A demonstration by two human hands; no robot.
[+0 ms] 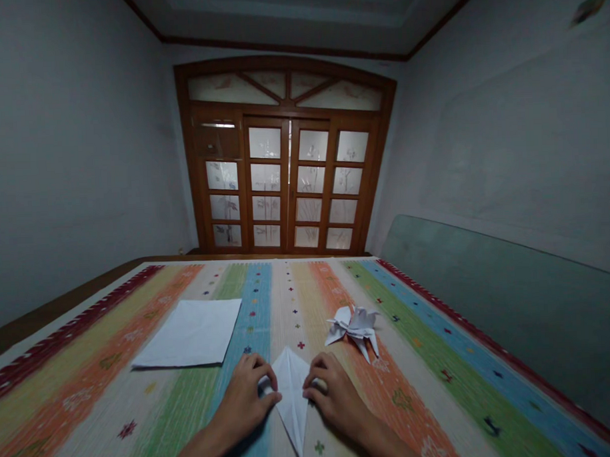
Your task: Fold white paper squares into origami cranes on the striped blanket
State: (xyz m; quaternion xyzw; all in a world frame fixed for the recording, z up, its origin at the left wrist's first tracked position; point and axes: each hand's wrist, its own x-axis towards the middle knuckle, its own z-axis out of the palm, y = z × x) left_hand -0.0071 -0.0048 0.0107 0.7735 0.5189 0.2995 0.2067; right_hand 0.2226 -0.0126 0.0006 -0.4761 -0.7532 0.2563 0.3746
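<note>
Striped woven mat [406,411] bears a square of folded white paper [188,332] and an origami crane [352,328]. Left hand [243,398] and right hand [337,395] grip opposite edges of a narrow paper kite fold [291,395], flat on the mat.

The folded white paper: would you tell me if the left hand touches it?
Touching: the head view shows the left hand pressed against the edge of the folded white paper.

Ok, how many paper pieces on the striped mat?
3: a flat sheet at left, a folded origami crane at right, and a pointed folded piece between the left hand and right hand.
</note>
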